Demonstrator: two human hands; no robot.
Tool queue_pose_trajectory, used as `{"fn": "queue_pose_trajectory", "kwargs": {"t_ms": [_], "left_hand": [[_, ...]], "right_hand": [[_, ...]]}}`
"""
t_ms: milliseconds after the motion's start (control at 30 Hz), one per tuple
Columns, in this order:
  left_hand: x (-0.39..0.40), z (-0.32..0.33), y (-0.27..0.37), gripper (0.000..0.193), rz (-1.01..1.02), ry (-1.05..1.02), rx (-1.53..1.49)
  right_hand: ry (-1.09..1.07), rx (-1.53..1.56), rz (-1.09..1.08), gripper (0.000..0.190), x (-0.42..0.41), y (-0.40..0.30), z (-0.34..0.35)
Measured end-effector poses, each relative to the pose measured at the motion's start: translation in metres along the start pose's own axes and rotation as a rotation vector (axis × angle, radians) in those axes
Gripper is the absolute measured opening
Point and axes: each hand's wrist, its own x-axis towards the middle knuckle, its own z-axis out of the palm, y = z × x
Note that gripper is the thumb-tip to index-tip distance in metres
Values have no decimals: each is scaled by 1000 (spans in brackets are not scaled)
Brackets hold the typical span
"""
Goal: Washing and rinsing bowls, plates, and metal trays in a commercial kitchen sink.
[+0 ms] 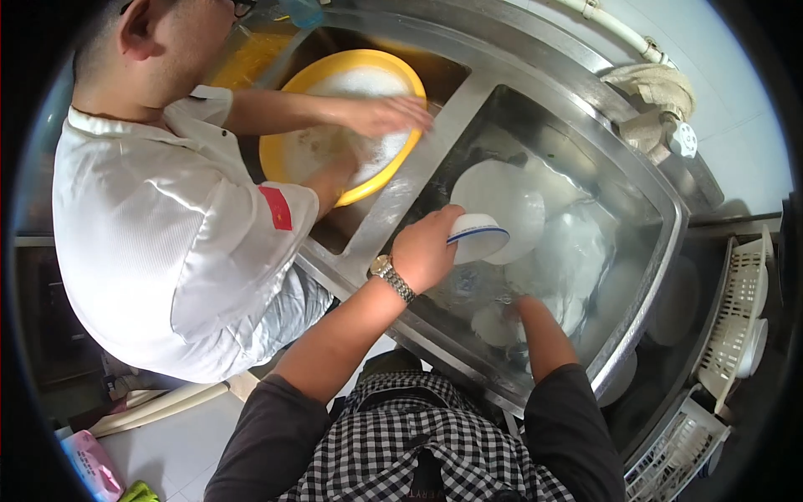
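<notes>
My left hand (428, 246), with a metal wristwatch on the wrist, grips a white bowl (480, 237) with a blue rim band. It holds the bowl tilted above the water of a stainless steel sink basin (666, 251). My right hand (518, 310) is dipped into the water near the front of the basin, beside a small white dish (494, 326); its fingers are hidden under the surface. A large white plate (502, 204) and other white dishes lie under the water behind the bowl.
At the left a co-worker in white has both hands at a yellow basin (411, 164) of suds in the adjoining sink. A steel divider (433, 147) separates the sinks. White plastic baskets (728, 332) with dishes stand at the right. A cloth (659, 85) hangs near the tap.
</notes>
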Motion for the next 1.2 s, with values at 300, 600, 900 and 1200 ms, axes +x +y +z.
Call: {"fn": "queue_pose_trajectory", "kwargs": {"t_ms": [300, 600, 900, 1200], "left_hand": [[-7, 20, 11, 29, -31, -18, -78], [-1, 42, 12, 26, -81, -7, -177], [14, 74, 20, 39, -462, -204, -561], [19, 84, 31, 37, -358, -287, -569]], "right_hand": [[343, 411, -85, 81, -23, 60, 55], [345, 1267, 12, 70, -96, 71, 42], [482, 1018, 362, 60, -128, 90, 36], [982, 387, 446, 52, -124, 113, 28]]}}
